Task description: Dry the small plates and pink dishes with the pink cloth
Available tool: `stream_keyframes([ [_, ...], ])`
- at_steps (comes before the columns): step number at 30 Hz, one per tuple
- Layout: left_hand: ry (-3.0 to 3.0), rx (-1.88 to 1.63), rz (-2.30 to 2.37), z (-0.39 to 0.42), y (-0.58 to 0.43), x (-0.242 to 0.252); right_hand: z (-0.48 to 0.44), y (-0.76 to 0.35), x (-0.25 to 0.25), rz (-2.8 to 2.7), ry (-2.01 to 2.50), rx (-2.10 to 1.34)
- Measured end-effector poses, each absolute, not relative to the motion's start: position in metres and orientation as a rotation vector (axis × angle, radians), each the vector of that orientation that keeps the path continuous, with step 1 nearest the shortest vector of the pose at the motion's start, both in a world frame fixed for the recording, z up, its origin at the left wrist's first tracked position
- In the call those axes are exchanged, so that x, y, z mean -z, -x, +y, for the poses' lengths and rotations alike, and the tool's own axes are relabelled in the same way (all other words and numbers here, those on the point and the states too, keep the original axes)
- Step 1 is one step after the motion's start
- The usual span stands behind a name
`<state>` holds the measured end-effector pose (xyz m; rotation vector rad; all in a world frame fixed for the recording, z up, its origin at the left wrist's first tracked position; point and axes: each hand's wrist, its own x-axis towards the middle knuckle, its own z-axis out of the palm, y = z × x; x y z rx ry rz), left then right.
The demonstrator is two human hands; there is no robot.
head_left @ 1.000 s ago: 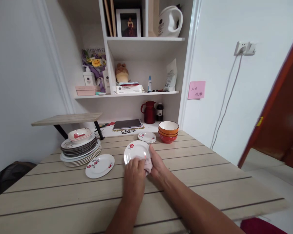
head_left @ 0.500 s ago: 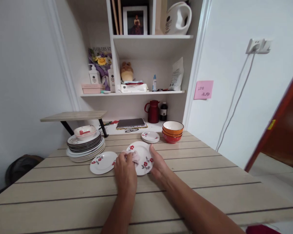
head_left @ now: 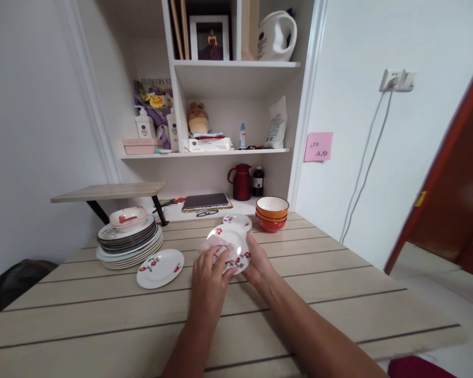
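Observation:
My right hand (head_left: pixel 258 261) grips a small white plate (head_left: pixel 236 236) with red flowers by its right edge, holding it tilted above the table. A pale pink cloth (head_left: pixel 208 244) is bunched under the fingers of my left hand (head_left: pixel 213 270), which presses it on the plate's face. Left of my hands a similar flowered plate (head_left: pixel 161 268) lies flat on the table. Just behind the held plate sits a short stack of small flowered plates (head_left: pixel 236 218), partly covered by it.
A tall stack of plates (head_left: pixel 130 244) topped by a bowl (head_left: pixel 128 215) stands at the left, by a low wooden stand (head_left: pixel 108 192). Stacked orange and red bowls (head_left: pixel 271 216) stand at the back right. Behind are a laptop-like dark slab (head_left: pixel 205 201), glasses (head_left: pixel 207 213) and a red jug (head_left: pixel 242 182).
The held plate has been raised and tilted, and it now overlaps the small stack behind. My left hand has shifted with the cloth across its face. The whole view has swung slightly right.

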<state>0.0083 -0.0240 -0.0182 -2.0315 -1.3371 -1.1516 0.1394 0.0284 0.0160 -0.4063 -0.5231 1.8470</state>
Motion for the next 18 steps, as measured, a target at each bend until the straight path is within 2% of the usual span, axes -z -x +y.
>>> stream_keyframes([
  [10, 2.055, 1.066, -1.129, -0.017, -0.006, 0.023, 0.018, -0.128, -0.009, -0.646, 0.562, -2.051],
  [18, 1.713, 0.935, -1.768, -0.029, 0.003, 0.004, 0.015, -0.112, -0.001, -0.621, 0.613, -2.022],
])
